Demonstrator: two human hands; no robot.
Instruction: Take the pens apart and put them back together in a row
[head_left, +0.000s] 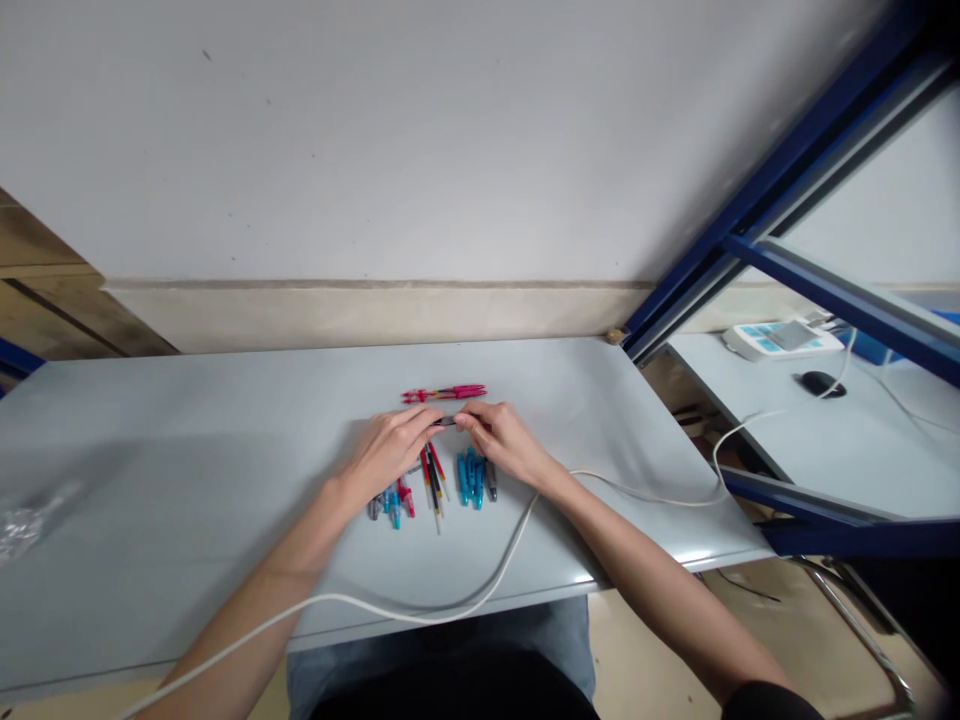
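You have a slim, dark, rod-shaped pen part running left to right, both ends hidden by your fingers.

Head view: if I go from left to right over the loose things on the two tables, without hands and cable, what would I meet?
Crumpled clear plastic → small translucent pen parts → thin refills → blue pen barrels → dark grey barrel → black mouse.

Workplace, office or workshop unclear
Blue-framed partition at right; behind it, a desk with a black mouse.
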